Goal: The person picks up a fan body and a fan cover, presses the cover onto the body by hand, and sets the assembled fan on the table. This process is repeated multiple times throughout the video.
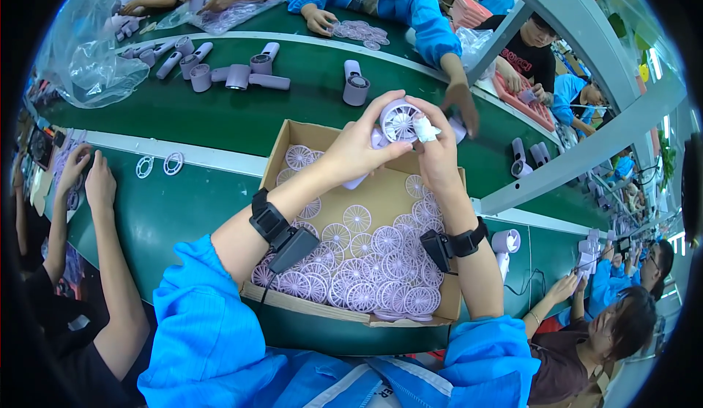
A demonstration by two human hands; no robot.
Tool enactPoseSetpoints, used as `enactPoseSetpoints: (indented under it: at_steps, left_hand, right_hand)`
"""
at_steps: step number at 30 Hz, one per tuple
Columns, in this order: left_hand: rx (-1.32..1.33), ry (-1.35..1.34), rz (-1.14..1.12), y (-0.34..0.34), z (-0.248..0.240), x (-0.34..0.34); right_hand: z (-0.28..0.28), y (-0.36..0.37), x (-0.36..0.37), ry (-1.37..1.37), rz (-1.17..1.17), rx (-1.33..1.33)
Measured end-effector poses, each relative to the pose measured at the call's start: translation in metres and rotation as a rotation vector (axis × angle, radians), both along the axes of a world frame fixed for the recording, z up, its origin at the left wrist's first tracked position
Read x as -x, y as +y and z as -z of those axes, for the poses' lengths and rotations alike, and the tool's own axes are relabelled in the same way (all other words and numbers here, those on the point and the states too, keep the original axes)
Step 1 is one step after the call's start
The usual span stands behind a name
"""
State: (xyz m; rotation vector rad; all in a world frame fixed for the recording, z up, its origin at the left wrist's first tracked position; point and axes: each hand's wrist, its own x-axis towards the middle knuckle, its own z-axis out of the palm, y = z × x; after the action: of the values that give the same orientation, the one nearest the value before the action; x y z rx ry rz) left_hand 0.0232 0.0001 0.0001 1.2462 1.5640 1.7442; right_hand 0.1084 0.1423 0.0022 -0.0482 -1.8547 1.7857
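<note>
Above the far part of an open cardboard box (276, 151), my left hand (359, 144) grips a lilac handheld fan (400, 121), its round spoked grille facing up. My right hand (439, 155) closes on the fan's right side, fingers at the rim. By the right thumb is a crumpled white piece (425, 129); whether it is wrapped round the thumb or pinched, I cannot tell. Part of the fan's handle shows below my left hand. Many loose lilac spoked grilles (381, 265) lie in the box, heaped toward its near right.
Lilac fans (237, 77) lie on the green belt (307, 78) beyond; one fan (356, 89) stands nearer. Two rings (173, 163) lie on the left table. A grey metal post (578, 151) slants at right. Co-workers sit around; one co-worker's hand (460, 106) reaches close to my right hand.
</note>
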Motion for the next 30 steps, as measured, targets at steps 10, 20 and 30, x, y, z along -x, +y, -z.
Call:
enactPoseSetpoints:
  at_steps: [10,20,30]
  left_hand:
    - [-0.043,-0.576,-0.073,0.013,0.011,0.009]
    - [0.071,-0.499,-0.349,0.007,0.015,0.029]
    - [0.31,-0.034,0.0,0.013,0.025,0.017]
  right_hand:
    - [0.021,0.001,0.011,-0.118,-0.039,-0.005]
    - [0.015,0.014,0.008,-0.322,0.138,-0.137]
    - [0.025,0.034,0.016,-0.309,0.308,-0.03]
